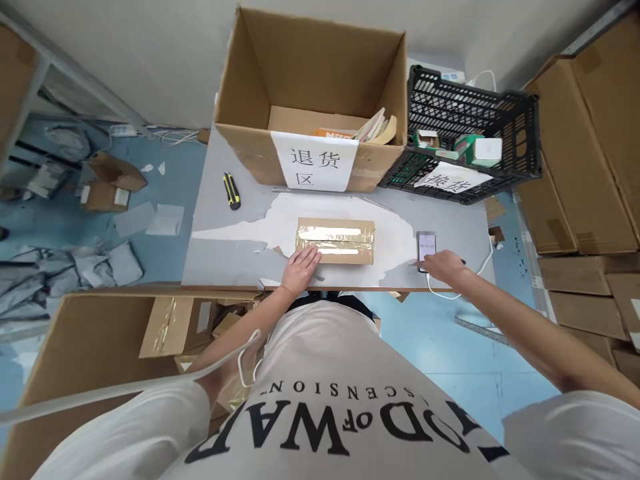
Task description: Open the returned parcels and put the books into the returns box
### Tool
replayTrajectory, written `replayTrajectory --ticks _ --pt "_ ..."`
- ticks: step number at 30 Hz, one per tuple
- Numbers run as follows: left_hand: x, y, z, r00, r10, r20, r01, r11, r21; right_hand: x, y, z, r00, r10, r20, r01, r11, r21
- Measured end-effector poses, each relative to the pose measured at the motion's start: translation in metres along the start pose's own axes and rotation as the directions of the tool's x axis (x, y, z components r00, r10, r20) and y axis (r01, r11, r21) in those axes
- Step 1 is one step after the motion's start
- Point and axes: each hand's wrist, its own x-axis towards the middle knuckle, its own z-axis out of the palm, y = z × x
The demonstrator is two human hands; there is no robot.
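A taped cardboard box (345, 257) lies flat on the table in front of me, with clear tape shining along its top. My left hand (301, 267) rests on its near left corner, fingers stretched out and not wrapped around it. To the right, a phone (427, 244) lies on the tabletop with a timer on its lit screen and a white cable at its lower end. My right hand (444, 267) is at the phone's lower part, a finger reaching to the screen and nothing held. A black and yellow box cutter (231, 191) lies at the table's left side.
A large open carton (245, 157) with a paper label stands at the table's back. Beside it is a black plastic crate (527, 143) holding small boxes. An open carton (100, 307) of boxes stands at front left; stacked cartons (575, 153) line the right.
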Motion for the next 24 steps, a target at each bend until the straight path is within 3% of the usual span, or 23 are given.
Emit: replayTrajectory --ticks 3,6,8,10,12,14,18,24 --pt "0.004 0.002 -0.005 0.999 0.038 -0.007 -0.037 0.999 0.038 -0.028 0.021 0.024 0.984 0.076 -0.161 -0.060 0.993 0.102" --pt "0.012 0.004 -0.017 0.998 0.067 0.011 -0.068 0.994 0.086 -0.036 0.008 0.034 0.917 0.186 -0.352 -0.043 0.925 0.377" --pt "0.022 0.004 -0.026 0.995 0.088 0.049 -0.092 0.991 0.095 -0.027 -0.013 0.039 0.892 0.254 -0.373 0.069 0.741 0.668" --pt "0.034 0.002 -0.035 0.993 0.092 0.076 -0.099 0.990 0.098 -0.012 -0.036 0.043 0.907 0.297 -0.297 0.151 0.429 0.890" --pt "0.048 -0.001 -0.041 0.995 0.053 0.086 -0.063 0.992 0.114 0.004 -0.057 0.048 0.927 0.307 -0.213 0.163 0.181 0.970" --pt "0.062 -0.004 -0.045 0.994 -0.013 0.111 -0.001 0.992 0.127 0.016 -0.071 0.053 0.940 0.294 -0.175 0.169 0.046 0.985" --pt "0.077 -0.007 -0.048 0.967 -0.098 0.237 0.075 0.992 0.100 0.028 -0.083 0.057 0.953 0.250 -0.173 0.201 -0.090 0.975" --pt "0.075 -0.010 -0.045 0.962 -0.093 0.257 0.085 0.995 0.042 0.031 -0.089 0.061 0.950 0.248 -0.191 0.233 -0.152 0.961"
